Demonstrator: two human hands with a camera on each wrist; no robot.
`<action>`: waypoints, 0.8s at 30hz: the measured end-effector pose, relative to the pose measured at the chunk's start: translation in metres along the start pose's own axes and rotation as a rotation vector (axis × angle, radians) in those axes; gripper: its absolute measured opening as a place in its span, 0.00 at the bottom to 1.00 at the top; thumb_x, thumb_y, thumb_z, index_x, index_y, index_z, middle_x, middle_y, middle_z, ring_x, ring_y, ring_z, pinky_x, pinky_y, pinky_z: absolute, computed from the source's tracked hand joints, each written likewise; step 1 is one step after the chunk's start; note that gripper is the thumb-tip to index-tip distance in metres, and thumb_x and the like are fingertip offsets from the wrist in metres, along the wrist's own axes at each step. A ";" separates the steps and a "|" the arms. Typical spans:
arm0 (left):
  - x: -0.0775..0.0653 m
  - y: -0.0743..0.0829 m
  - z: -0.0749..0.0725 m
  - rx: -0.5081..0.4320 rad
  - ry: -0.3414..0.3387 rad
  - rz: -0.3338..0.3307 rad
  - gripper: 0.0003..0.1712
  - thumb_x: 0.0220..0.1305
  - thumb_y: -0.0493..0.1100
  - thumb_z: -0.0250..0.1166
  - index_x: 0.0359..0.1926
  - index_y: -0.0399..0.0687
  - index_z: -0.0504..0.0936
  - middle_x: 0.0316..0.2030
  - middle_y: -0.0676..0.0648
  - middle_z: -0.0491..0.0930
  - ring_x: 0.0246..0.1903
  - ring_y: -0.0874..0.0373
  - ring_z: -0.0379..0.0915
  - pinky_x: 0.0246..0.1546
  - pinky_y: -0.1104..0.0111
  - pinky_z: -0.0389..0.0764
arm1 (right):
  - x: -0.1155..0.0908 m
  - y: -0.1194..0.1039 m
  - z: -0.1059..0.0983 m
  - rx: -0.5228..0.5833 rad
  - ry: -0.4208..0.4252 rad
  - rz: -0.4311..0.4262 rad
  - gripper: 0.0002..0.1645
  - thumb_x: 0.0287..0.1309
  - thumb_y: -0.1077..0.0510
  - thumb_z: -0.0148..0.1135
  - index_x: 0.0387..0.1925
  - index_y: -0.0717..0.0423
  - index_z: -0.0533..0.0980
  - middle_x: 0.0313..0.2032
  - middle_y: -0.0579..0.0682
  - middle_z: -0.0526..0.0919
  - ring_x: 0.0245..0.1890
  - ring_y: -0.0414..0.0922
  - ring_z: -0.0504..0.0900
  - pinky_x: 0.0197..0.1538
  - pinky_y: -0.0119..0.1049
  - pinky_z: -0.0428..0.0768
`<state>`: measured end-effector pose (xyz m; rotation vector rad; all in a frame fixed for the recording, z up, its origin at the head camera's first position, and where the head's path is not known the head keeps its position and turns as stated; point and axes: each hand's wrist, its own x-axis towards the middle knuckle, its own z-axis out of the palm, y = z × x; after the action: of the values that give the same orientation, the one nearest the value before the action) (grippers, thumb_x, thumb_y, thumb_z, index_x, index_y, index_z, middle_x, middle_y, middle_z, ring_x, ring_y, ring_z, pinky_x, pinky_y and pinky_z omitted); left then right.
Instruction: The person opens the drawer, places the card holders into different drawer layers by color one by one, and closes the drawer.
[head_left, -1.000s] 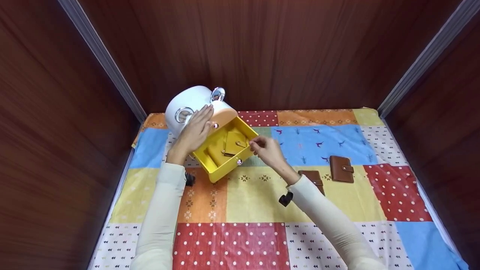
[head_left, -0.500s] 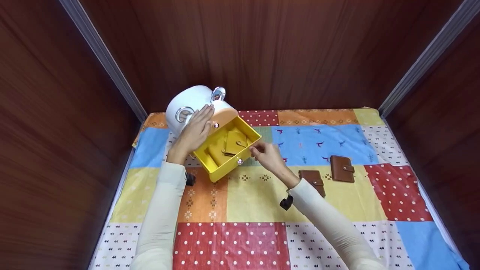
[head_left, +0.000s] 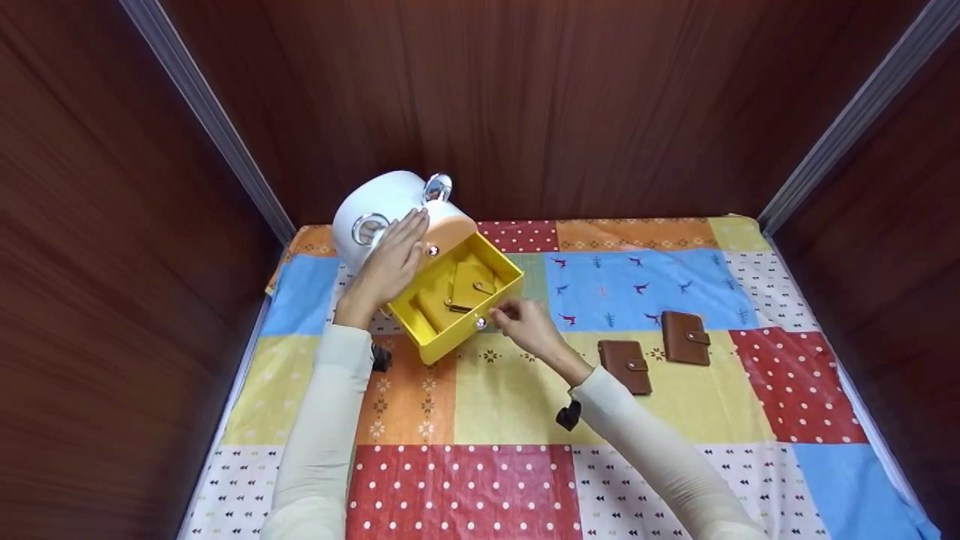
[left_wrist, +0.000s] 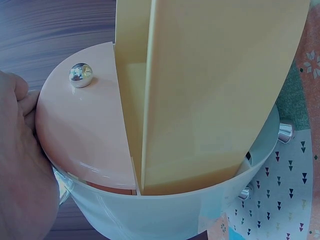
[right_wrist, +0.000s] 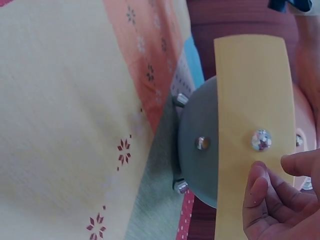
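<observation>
A white round box shaped like an alarm clock [head_left: 382, 199] stands at the back left, its yellow drawer [head_left: 442, 343] pulled out. Inside the drawer lie yellow snap-strap wallets [head_left: 471, 279], partly overlapping. My left hand [head_left: 390, 259] rests on top of the box with straight fingers, beside the closed peach drawer [left_wrist: 82, 135]. In front of the yellow drawer is my right hand [head_left: 529, 326], thumb and bent fingers apart, close to the shiny knob [right_wrist: 261, 140] on the drawer front. Nothing is held between those fingers.
Two brown strap wallets [head_left: 624, 367] lie on the patchwork cloth [head_left: 517, 480] to the right of my right hand. Dark wood-look panels [head_left: 480, 112] enclose the table at the back and sides. Silver bell shapes [head_left: 437, 187] stick up from the box.
My right hand has moved from the right corner of the yellow drawer down along its front toward the knob. The left hand stays on the box, and the drawer remains out.
</observation>
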<state>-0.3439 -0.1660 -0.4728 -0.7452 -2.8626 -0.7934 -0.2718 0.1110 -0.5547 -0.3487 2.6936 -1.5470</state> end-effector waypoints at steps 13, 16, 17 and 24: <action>-0.001 0.000 0.000 -0.005 0.007 0.003 0.33 0.87 0.49 0.39 0.85 0.49 0.52 0.86 0.51 0.48 0.87 0.52 0.39 0.88 0.58 0.37 | -0.005 0.004 0.016 -0.040 -0.056 0.012 0.15 0.75 0.48 0.65 0.43 0.56 0.86 0.34 0.52 0.90 0.27 0.38 0.83 0.28 0.28 0.80; -0.001 0.000 0.000 -0.005 0.007 0.001 0.33 0.87 0.49 0.39 0.86 0.49 0.51 0.86 0.51 0.48 0.87 0.53 0.39 0.88 0.58 0.37 | -0.006 0.004 0.018 -0.037 -0.063 0.007 0.15 0.75 0.48 0.65 0.42 0.56 0.85 0.34 0.53 0.90 0.27 0.38 0.82 0.28 0.28 0.81; -0.001 0.000 0.000 -0.005 0.007 0.000 0.33 0.87 0.49 0.39 0.86 0.49 0.51 0.86 0.51 0.48 0.87 0.53 0.39 0.88 0.58 0.37 | -0.006 0.004 0.019 -0.037 -0.064 0.008 0.15 0.75 0.48 0.65 0.41 0.56 0.85 0.33 0.52 0.90 0.27 0.37 0.82 0.29 0.27 0.81; 0.000 -0.001 0.001 0.004 0.011 0.005 0.33 0.87 0.49 0.39 0.85 0.48 0.52 0.86 0.51 0.48 0.87 0.52 0.39 0.88 0.58 0.37 | -0.006 0.007 0.026 -0.049 -0.063 0.006 0.14 0.74 0.49 0.65 0.42 0.57 0.85 0.34 0.50 0.89 0.28 0.37 0.81 0.30 0.29 0.81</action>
<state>-0.3442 -0.1662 -0.4741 -0.7447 -2.8512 -0.7883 -0.2637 0.0934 -0.5747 -0.3829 2.6854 -1.4452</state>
